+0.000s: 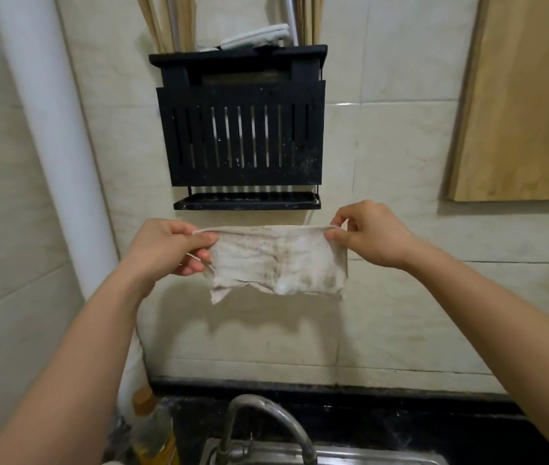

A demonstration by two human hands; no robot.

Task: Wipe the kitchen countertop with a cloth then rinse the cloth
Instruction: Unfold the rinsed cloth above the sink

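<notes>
A stained white cloth hangs stretched out flat in the air in front of the tiled wall, just below a black wall rack. My left hand pinches its upper left corner and my right hand pinches its upper right corner. Grey smudges mark the cloth's middle and lower right. Far below the cloth, a metal tap curves over the steel sink, which is set in a black countertop.
A white pipe runs down the wall at left. A bottle with a brown cap stands left of the tap. A wooden board hangs at upper right. Folded grey cloth and wooden sticks sit on top of the rack.
</notes>
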